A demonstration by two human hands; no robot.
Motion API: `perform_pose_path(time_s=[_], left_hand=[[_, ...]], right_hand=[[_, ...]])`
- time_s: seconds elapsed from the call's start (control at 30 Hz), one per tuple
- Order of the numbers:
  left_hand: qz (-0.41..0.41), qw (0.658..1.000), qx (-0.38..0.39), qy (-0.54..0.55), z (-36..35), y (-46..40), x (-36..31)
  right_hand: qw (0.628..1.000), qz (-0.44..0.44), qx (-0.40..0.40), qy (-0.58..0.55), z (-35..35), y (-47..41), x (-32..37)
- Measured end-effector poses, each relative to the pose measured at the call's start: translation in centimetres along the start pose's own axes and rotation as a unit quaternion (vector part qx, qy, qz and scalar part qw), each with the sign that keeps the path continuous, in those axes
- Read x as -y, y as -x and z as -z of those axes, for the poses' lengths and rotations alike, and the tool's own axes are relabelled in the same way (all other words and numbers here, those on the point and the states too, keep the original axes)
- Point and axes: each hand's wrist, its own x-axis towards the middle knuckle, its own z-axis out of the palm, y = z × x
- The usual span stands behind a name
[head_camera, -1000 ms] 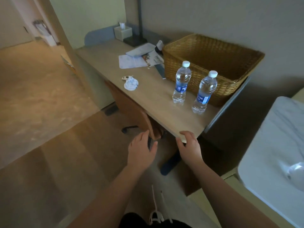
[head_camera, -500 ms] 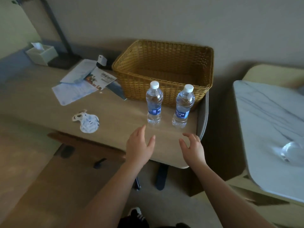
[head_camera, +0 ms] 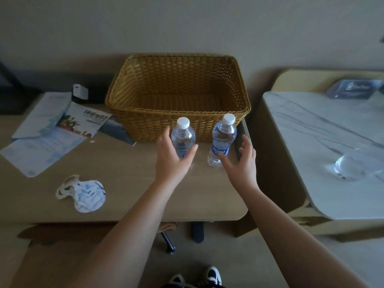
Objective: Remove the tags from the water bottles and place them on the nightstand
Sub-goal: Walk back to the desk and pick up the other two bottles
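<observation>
Two clear plastic water bottles upright on a pale wooden desk [head_camera: 128, 179], side by side just in front of a woven wicker basket [head_camera: 178, 94]. Left bottle [head_camera: 183, 135]: white ribbed screw cap, rounded shoulders, blue label low on the body, half hidden behind the left hand [head_camera: 171, 161]. Right bottle [head_camera: 222, 140]: same white cap, same clear ribbed body, blue wrap label with white lettering (brand not legible with certainty), leaning slightly rightward in the wide-angle view. No tags visible on either neck. Two rounded white paper tags [head_camera: 83, 193], printed in blue, lying overlapped on the desk well to the left of the bottles and near its front edge.

Left hand spread wide, thumb to the right and fingers to the left of the left bottle, cupped around it but not closed; contact impossible to tell. Right hand [head_camera: 243, 163] likewise unclenched, thumb tip at the right bottle's label, fingers splayed beyond its right side, grasping nothing.

Leaflets and printed sheets [head_camera: 52, 132] fanned on the desk's left part. To the right, apart from the desk, a nightstand [head_camera: 324, 154] with a pale marble-patterned top, bearing a clear glass object [head_camera: 351, 165] and a dark card [head_camera: 355, 89] toward the back. Dark sneakers [head_camera: 207, 277] on the floor at the bottom edge.
</observation>
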Motion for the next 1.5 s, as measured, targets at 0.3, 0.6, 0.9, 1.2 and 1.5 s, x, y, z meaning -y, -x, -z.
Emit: perform_pose_path(time_s=[0.3, 0.6, 0.9, 1.2, 1.5], left_hand=[[-0.022, 0.996, -0.031, 0.084, -2.8, -4.1, -0.8], [-0.083, 0.995, -0.025, 0.040, -2.5, -4.5, 0.8], [-0.096, 0.993, 0.028, 0.065, -1.9, -3.0, 0.8], [-0.144, 0.975, 0.135, 0.106, -3.8, 4.1, -1.8], [-0.221, 0.925, 0.286, 0.119, -8.9, 11.5, -7.8]], right_hand=[[0.998, 0.031, -0.010, -0.045, -2.7, -5.3, 2.3], [0.999, 0.042, -0.008, -0.032, -2.9, -5.3, 2.1], [0.999, 0.020, -0.041, -0.024, -1.0, -0.1, 0.6], [0.990, -0.019, -0.142, -0.008, 2.1, 7.0, -1.4], [0.946, -0.107, -0.303, -0.028, 10.5, 15.5, -6.0]])
